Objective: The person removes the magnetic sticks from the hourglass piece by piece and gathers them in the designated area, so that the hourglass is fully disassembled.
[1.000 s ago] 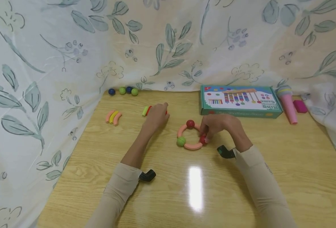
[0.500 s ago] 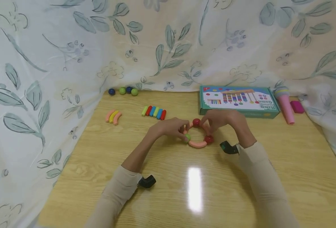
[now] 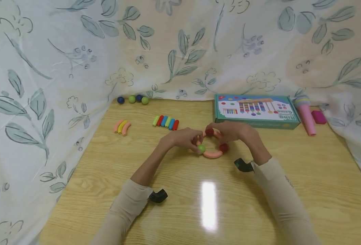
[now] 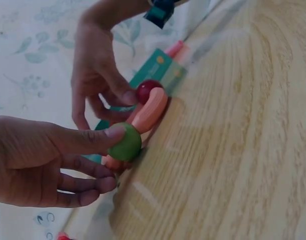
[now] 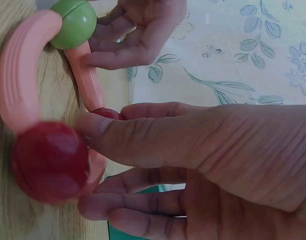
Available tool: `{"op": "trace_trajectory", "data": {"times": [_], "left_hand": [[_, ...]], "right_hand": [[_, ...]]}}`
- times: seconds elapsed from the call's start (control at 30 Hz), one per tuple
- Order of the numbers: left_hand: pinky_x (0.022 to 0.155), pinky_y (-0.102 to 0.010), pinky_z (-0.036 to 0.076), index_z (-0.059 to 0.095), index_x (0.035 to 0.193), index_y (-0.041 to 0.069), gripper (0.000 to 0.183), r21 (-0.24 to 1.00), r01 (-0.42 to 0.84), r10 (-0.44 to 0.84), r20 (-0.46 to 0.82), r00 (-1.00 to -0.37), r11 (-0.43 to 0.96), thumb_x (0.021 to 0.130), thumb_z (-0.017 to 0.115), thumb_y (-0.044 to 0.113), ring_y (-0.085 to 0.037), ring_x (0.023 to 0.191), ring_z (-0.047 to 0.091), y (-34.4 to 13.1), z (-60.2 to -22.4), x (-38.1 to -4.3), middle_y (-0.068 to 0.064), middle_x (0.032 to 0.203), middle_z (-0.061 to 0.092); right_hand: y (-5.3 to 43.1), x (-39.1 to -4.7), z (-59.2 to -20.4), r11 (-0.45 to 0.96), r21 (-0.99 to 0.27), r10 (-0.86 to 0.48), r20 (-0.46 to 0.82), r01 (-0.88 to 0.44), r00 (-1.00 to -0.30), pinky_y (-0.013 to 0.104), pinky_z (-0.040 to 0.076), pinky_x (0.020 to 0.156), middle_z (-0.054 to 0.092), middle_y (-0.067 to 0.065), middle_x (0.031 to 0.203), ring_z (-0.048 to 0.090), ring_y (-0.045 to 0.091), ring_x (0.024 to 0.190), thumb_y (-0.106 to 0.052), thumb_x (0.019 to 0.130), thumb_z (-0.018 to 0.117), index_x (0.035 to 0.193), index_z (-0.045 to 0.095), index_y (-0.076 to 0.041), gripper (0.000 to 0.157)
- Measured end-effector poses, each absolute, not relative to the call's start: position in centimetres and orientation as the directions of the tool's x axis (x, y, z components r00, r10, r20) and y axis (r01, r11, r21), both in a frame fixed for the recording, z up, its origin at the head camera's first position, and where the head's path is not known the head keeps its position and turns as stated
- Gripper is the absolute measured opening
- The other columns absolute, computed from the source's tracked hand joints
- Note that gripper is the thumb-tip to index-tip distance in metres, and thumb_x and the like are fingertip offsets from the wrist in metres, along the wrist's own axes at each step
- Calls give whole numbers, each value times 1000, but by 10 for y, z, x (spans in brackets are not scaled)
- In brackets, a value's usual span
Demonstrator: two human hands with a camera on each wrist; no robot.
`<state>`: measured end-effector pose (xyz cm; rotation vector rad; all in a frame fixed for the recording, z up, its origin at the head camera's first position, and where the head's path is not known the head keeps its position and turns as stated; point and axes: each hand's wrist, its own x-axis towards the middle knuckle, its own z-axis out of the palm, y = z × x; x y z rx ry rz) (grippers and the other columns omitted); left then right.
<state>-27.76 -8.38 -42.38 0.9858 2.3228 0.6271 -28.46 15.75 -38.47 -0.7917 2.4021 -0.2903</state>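
Observation:
A toy ring of pink curved pieces [image 3: 212, 154] and balls lies on the wooden table, between both hands. My left hand [image 3: 185, 137] grips its left side, thumb on the green ball [image 4: 125, 143] and fingers by a pink piece. On the ring's right, my right hand [image 3: 234, 131] holds the pink piece between two red balls. In the right wrist view its thumb lies against the nearer red ball [image 5: 51, 162], with the fingers curled behind the ring. The far red ball [image 3: 209, 131] is partly covered by the right fingers.
Behind the left hand lies a row of short coloured sticks [image 3: 165, 122]. Farther left are curved pieces [image 3: 122, 127] and several balls [image 3: 132, 99]. A green game box [image 3: 257, 111], a pink toy microphone [image 3: 306, 115] and a magenta block [image 3: 319, 117] stand at the back right, before a floral cloth [image 3: 180, 47].
My left hand has come from the row of sticks, forward and right, onto the green ball side of the ring. The ring has shifted slightly right. The right hand has stayed on it.

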Motion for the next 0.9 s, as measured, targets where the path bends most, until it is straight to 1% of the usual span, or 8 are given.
{"op": "trace_trajectory", "data": {"times": [0.2,0.3,0.37,0.43,0.57,0.73,0.83,0.9], "left_hand": [[73,-22,42,63,120,11,34,577,507,743,-301,-598,641,96,77,32,-13,83,53,-85,-423,-277,0,92,59],[72,-22,41,63,122,10,36,579,503,741,-297,-602,641,98,74,34,-12,81,52,-84,-424,-275,0,91,58],[72,-21,41,63,124,9,37,585,491,736,-302,-607,645,97,74,33,-12,82,52,-83,-424,-273,0,91,57],[72,-22,40,63,125,9,39,588,476,726,-311,-613,654,97,75,33,-12,81,52,-82,-423,-271,1,90,57],[71,-22,40,63,126,8,41,588,457,712,-323,-623,667,96,75,34,-12,80,52,-80,-423,-269,1,90,58],[71,-22,41,63,127,11,42,586,449,704,-326,-631,674,96,76,36,-13,81,53,-78,-425,-271,1,92,58],[71,-23,42,63,125,12,41,581,448,698,-324,-638,679,96,76,37,-13,81,53,-77,-425,-272,1,92,59],[71,-23,41,63,125,11,40,585,445,698,-324,-638,678,96,76,35,-13,80,53,-78,-424,-272,1,92,59]], "right_hand": [[158,-285,-389,797,-386,-603,-461,-464,-651,29,35,63,41,1,75,43,16,66,-13,103,60,147,46,-23,47],[158,-284,-391,802,-377,-597,-467,-463,-653,31,37,65,42,1,77,44,17,68,-15,101,65,147,46,-25,51],[158,-283,-391,805,-374,-593,-477,-460,-649,34,42,70,50,3,85,49,19,75,-19,100,69,149,44,-25,55],[157,-282,-392,805,-379,-593,-482,-456,-645,37,47,80,60,6,102,55,20,88,-23,99,73,151,42,-24,60],[156,-280,-394,783,-408,-621,-469,-470,-629,43,50,96,61,11,134,55,22,106,-25,97,75,151,41,-17,64],[154,-278,-394,783,-420,-620,-469,-459,-629,40,50,91,62,12,130,56,22,100,-20,93,79,146,43,-15,64],[154,-279,-393,791,-407,-610,-464,-458,-642,41,50,90,62,12,128,56,23,98,-21,93,79,149,42,-16,67],[154,-278,-393,795,-404,-605,-463,-453,-647,43,50,92,62,13,131,56,23,100,-21,94,78,153,39,-16,70]]}}
